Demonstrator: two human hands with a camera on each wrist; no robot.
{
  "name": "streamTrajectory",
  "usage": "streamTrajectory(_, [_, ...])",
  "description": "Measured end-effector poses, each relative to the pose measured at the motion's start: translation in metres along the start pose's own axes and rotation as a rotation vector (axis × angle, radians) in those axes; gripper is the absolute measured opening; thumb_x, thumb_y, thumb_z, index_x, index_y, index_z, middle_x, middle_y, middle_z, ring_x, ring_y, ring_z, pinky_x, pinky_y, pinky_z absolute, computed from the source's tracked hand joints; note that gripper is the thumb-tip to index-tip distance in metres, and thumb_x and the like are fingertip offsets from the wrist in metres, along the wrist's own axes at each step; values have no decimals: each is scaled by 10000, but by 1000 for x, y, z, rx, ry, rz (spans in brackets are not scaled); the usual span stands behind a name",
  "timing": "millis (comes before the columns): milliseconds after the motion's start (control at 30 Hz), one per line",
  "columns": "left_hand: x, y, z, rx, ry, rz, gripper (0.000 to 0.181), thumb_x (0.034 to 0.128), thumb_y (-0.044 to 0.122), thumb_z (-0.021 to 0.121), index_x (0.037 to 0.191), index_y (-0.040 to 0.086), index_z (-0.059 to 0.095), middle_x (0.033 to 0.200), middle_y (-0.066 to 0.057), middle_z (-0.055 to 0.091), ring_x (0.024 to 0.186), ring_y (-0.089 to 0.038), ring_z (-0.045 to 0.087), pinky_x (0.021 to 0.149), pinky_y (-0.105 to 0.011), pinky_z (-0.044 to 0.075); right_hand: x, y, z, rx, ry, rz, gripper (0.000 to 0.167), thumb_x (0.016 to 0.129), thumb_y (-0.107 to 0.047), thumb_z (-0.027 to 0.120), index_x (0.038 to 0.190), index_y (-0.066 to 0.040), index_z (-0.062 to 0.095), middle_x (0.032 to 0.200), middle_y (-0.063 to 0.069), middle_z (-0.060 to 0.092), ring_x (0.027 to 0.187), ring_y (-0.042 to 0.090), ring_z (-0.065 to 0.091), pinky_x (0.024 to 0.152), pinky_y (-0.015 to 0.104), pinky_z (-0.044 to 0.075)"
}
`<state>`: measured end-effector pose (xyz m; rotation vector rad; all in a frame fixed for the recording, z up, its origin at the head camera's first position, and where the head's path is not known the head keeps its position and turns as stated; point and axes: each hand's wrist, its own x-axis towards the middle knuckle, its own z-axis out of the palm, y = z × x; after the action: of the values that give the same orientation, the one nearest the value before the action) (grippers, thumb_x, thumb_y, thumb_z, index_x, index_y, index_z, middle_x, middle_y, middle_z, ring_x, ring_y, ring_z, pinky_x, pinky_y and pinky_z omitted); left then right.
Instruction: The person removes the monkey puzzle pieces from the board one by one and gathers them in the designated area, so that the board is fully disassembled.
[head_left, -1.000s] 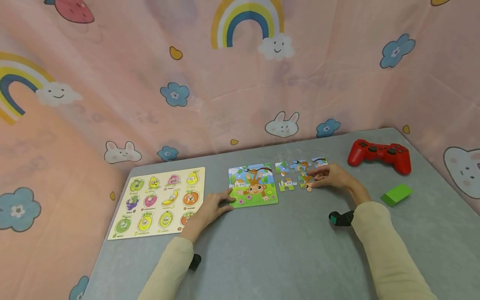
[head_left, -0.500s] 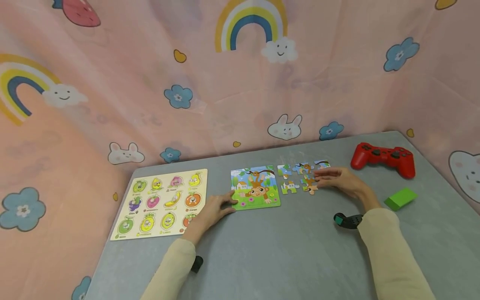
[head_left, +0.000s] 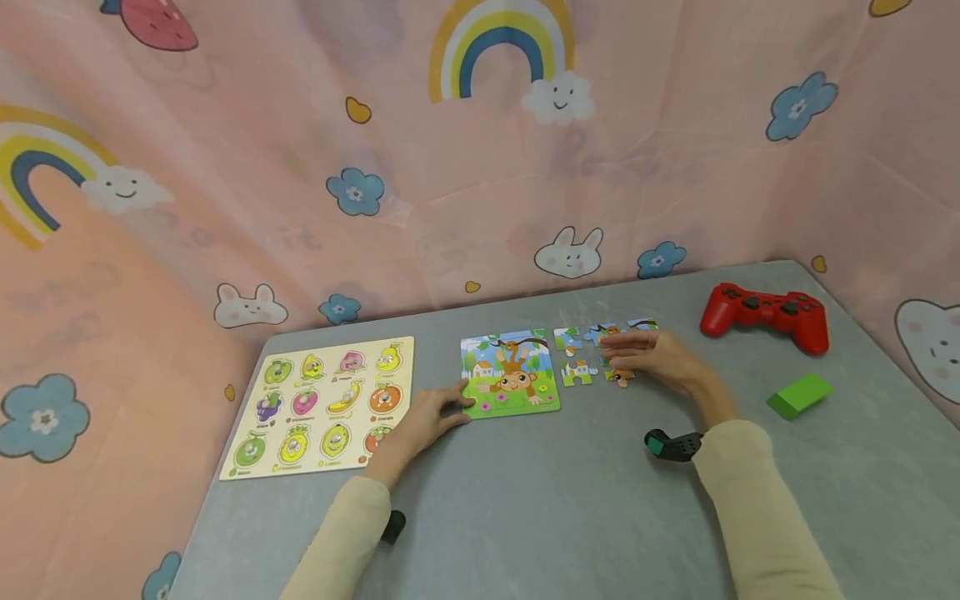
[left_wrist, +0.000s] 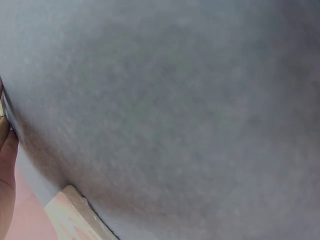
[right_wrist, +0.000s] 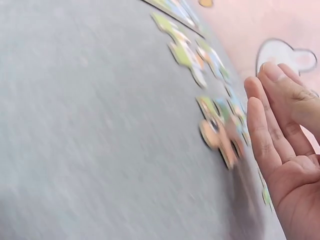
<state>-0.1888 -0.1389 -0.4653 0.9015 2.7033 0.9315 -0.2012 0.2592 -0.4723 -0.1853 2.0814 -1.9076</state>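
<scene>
Square, brightly printed monkey puzzle board (head_left: 512,371) flat on the far half of the grey table (head_left: 525,517), between the hands. Left hand (head_left: 426,421): fingers relaxed, spread a little, tips touching the board's left edge, no firm grip; probably steadying it. Loose card-like monkey jigsaw pieces (head_left: 577,372) just right of the board, in near and far rows, spaced apart, presumably so each can be taken singly. Right hand (head_left: 656,362) over their right end, fingers straight, thumb close to fingertips; nothing visible between them. Left: flat cream fruit-picture board (head_left: 318,421), partly behind the left forearm. Far right: red plastic game controller (head_left: 765,312); nearer, bright green rectangular block (head_left: 800,396). Both seem parked aside, clear of the pieces.
</scene>
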Motion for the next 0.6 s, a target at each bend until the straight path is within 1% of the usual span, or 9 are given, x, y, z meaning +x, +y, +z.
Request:
streamTrajectory(100, [-1, -1, 0, 2, -10, -8, 271, 864, 128, 707, 1118, 34, 699, 1395, -172, 486, 1261, -331, 484, 1029, -444, 408, 4, -1, 11, -18, -22, -19, 499, 884, -64, 685, 1321, 92, 502, 1304, 198, 577, 1054, 91, 639, 865, 231, 519])
streamTrajectory(200, [-1, -1, -1, 8, -18, -9, 269, 875, 135, 697, 1126, 39, 696, 1401, -170, 481, 1269, -333, 474, 1029, -446, 408, 9, -3, 22, -23, -41, -38, 481, 889, -50, 673, 1314, 102, 504, 1311, 247, 551, 1055, 113, 644, 859, 235, 523])
streamTrajectory(233, [-1, -1, -1, 8, -20, -15, 272, 876, 141, 697, 1130, 43, 696, 1404, -163, 478, 1273, -327, 470, 1031, -442, 407, 11, -3, 26, -25, -42, -43, 477, 889, -45, 672, 1311, 103, 508, 1312, 259, 545, 1058, 128, 646, 858, 233, 523])
streamTrajectory(367, [-1, 1, -1, 12, -11, -6, 266, 871, 129, 701, 1119, 33, 699, 1394, -172, 488, 1263, -334, 480, 1017, -447, 419, 17, -8, 42, -30, -34, -60, 456, 877, -19, 676, 1286, 114, 526, 1290, 297, 542, 1085, 246, 638, 835, 235, 533])
streamTrajectory(500, [-1, 1, -1, 4, -5, -12, 261, 861, 119, 710, 1108, 34, 703, 1392, -168, 490, 1260, -329, 482, 1018, -442, 419, 22, -10, 56, -83, -29, -83, 449, 876, -23, 679, 1278, 115, 534, 1285, 287, 552, 1124, 311, 605, 827, 226, 530])
streamTrajectory(600, [-1, 2, -1, 1, -2, -9, 260, 857, 111, 713, 1104, 31, 704, 1388, -170, 493, 1257, -330, 485, 1015, -443, 421, 26, -12, 65, -67, -32, -89, 449, 878, 11, 664, 1288, 123, 521, 1284, 298, 546, 1134, 347, 587, 831, 249, 534])
